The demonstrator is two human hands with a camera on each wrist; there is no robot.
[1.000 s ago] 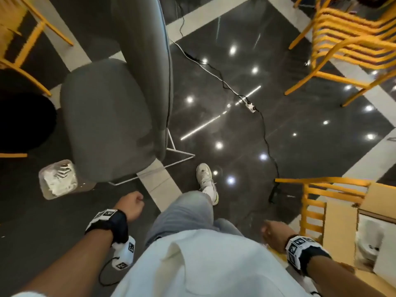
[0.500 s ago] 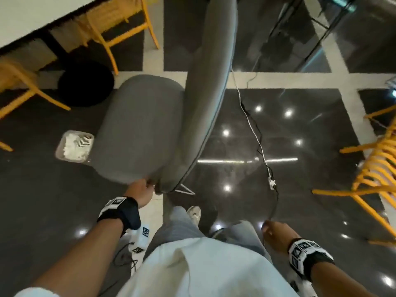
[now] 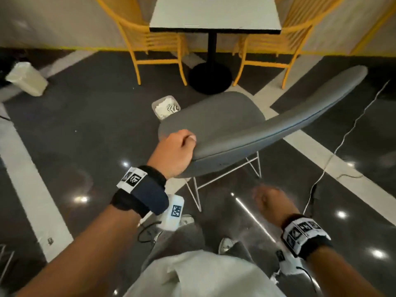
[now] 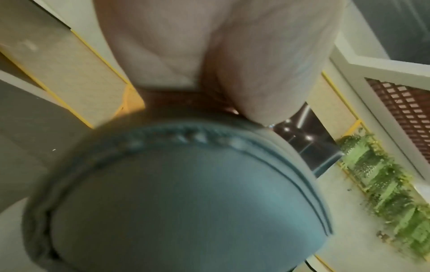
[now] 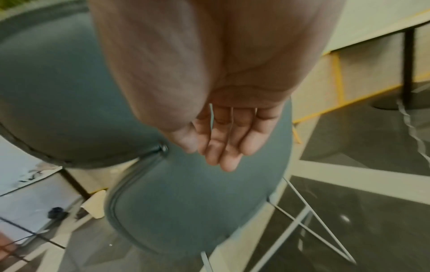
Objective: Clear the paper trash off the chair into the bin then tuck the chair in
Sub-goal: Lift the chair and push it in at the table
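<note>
The grey padded chair (image 3: 216, 123) stands on thin white wire legs, its seat bare, facing the white table (image 3: 214, 16). My left hand (image 3: 179, 150) grips the left end of its backrest (image 4: 186, 193), fingers curled over the top edge. A small clear bin (image 3: 166, 107) with white paper inside sits on the floor just beyond the seat's front left corner. My right hand (image 3: 269, 200) hangs low behind the chair, blurred; in the right wrist view its fingers (image 5: 223, 145) are loosely extended and hold nothing, close to the chair's back (image 5: 186, 211).
Two yellow chairs (image 3: 154, 43) (image 3: 276, 46) flank the table's black pedestal base (image 3: 210, 77). A pale bin (image 3: 26, 79) lies at far left. A white cable (image 3: 334, 153) runs over the glossy dark floor to the right. My shoes (image 3: 227, 243) are right behind the chair.
I have stepped round behind the chair, so the view swung to face the table. My left hand went from hanging free to gripping the backrest's end. The right hand stayed low.
</note>
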